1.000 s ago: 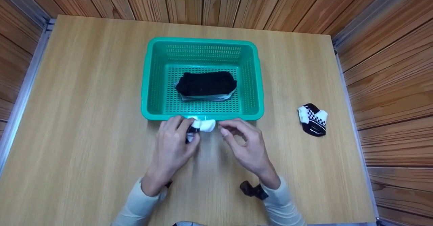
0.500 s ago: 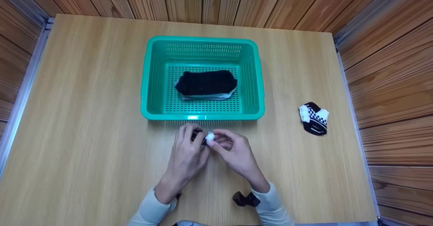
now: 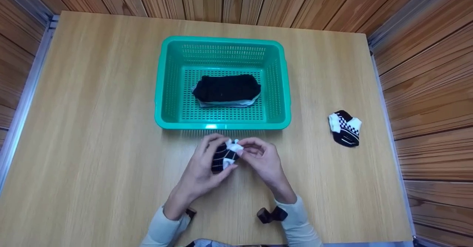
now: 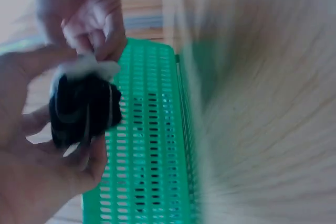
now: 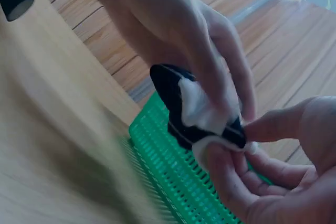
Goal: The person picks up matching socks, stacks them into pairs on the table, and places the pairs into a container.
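Note:
A small black sock with white parts and thin stripes (image 3: 220,157) is held between both hands, just in front of the green basket. My left hand (image 3: 201,165) grips its striped body with curled fingers and thumb. With thumb and forefinger, my right hand (image 3: 264,162) pinches the white edge of the sock on its right side. The left wrist view shows the dark side of the sock (image 4: 84,108), somewhat blurred. In the right wrist view a white patch of the sock (image 5: 197,106) faces the camera.
The green plastic basket (image 3: 223,125) stands mid-table, with a stack of folded socks, a black one (image 3: 227,88) on top. At the right lies a black-and-white checkered pair of socks (image 3: 345,128). Wooden walls (image 3: 240,1) bound the table (image 3: 103,91).
Both hands have drawn back slightly from the basket's front edge. The right hand has taken hold of the sock's white edge, and more of the striped body now shows.

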`<state>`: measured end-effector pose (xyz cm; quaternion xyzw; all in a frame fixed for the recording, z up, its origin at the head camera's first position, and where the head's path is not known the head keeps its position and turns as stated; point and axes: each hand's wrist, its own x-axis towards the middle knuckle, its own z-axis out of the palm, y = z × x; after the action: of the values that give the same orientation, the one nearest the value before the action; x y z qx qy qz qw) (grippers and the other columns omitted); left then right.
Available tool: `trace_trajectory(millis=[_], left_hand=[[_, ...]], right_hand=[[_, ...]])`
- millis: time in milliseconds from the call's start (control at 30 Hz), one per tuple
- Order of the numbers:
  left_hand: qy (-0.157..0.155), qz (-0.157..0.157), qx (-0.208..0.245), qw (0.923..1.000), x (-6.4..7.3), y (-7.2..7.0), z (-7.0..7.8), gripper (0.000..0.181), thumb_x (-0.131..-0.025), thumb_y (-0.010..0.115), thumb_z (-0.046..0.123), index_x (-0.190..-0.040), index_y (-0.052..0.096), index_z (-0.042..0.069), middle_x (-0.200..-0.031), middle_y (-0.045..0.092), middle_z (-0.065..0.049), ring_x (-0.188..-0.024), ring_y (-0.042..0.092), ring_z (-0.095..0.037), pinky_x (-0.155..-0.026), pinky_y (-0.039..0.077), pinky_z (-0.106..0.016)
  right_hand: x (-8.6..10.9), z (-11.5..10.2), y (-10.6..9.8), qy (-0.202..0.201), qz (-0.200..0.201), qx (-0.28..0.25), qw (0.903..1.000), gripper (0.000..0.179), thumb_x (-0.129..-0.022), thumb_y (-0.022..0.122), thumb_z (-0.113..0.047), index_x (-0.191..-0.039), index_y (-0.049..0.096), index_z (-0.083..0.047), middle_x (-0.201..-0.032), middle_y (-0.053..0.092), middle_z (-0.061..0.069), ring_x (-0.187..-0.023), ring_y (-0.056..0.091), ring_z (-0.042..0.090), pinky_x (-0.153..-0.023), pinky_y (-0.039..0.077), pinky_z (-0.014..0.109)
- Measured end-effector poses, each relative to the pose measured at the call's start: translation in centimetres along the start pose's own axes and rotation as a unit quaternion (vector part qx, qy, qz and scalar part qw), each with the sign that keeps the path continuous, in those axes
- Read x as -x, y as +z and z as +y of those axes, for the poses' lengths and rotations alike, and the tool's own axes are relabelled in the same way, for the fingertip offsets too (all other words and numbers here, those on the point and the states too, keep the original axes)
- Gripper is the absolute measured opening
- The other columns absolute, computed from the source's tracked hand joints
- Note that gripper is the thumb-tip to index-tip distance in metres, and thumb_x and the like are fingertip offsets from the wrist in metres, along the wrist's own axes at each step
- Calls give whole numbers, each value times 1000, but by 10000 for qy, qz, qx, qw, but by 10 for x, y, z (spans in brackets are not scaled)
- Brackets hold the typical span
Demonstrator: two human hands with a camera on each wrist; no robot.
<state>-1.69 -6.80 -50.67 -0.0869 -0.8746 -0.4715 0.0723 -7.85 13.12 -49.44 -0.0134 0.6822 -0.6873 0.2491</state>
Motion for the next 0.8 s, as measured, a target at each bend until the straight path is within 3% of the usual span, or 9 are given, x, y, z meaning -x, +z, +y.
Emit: trace_trajectory(millis=[67, 100, 133, 200, 267, 367, 533, 633, 800], left_hand=[[-512, 23, 943, 9942, 0, -3, -1, 63, -96, 78, 28, -150, 51, 9, -150, 52, -12, -139, 54, -25, -117, 48, -47], [-831, 44, 1402, 9866, 0, -3, -2, 59, -101, 71, 29, -152, 48, 9, -153, 51, -12, -143, 52, -25, -119, 46, -45], [-1146, 99, 1862, 9757, 0, -4, -3, 54, -106, 63, 31, -153, 47, 9, -154, 51, -12, -144, 52, -26, -120, 45, -45], [-1695, 191, 2726, 9469, 0, -4, -5, 49, -114, 44, 33, -153, 47, 5, -155, 52, -17, -144, 53, -30, -120, 45, -44], [-2154, 205, 3211, 9220, -2, -2, -6, 52, -116, 31, 36, -151, 49, 3, -154, 54, -19, -144, 54, -31, -121, 44, -41], [-2464, -45, 3615, 8992, -4, 2, -7, 46, -115, 37, 28, -151, 50, 1, -154, 54, -19, -145, 54, -33, -122, 43, -45], [-2454, -604, 3699, 8940, -5, 12, -7, 55, -103, 57, 2, -157, 45, 6, -161, 48, -16, -155, 41, -33, -130, 28, -54], [-2451, -679, 3407, 9051, -5, 19, -6, 62, -95, 58, -9, -154, 50, 9, -159, 52, -15, -156, 39, -33, -131, 22, -56], [-2627, -531, 3249, 9070, -6, 27, -8, 59, -86, 56, -18, -139, 61, 6, -142, 66, -15, -143, 56, -31, -125, 37, -49]], right_hand=[[0, -2, -3, -70, 61, -275, 9996, 29, -93, 70, 4, -120, 65, 11, -116, 72, 11, -103, 73, 17, -93, 60, 25], [0, -2, -4, -119, 74, -414, 9990, 28, -93, 69, 4, -120, 65, 11, -114, 72, 9, -103, 73, 16, -93, 60, 25], [0, -3, -5, -149, 76, -565, 9983, 26, -93, 69, 4, -119, 65, 11, -113, 72, 8, -103, 73, 16, -92, 60, 25], [1, -3, -7, -204, 19, -861, 9961, 23, -94, 67, 5, -117, 66, 7, -113, 72, 6, -104, 73, 15, -92, 60, 25], [2, -2, -7, -223, -113, -1170, 9928, 20, -95, 65, 4, -115, 67, 2, -113, 72, 6, -107, 72, 15, -94, 60, 26], [3, 1, -7, -174, -354, -1493, 9880, 20, -97, 63, 4, -114, 67, -5, -114, 73, 5, -109, 72, 13, -96, 60, 25], [0, 8, -7, 60, -715, -1395, 9876, 21, -100, 61, 0, -120, 66, -3, -116, 72, 2, -113, 70, 12, -101, 57, 25], [-2, 11, -7, 330, -896, -958, 9908, 27, -103, 60, -8, -128, 65, 2, -120, 73, 0, -116, 69, 11, -102, 55, 24], [-3, 15, -8, 571, -1123, -404, 9912, 40, -102, 65, -13, -135, 60, 10, -126, 73, 2, -118, 69, 10, -102, 54, 24]])
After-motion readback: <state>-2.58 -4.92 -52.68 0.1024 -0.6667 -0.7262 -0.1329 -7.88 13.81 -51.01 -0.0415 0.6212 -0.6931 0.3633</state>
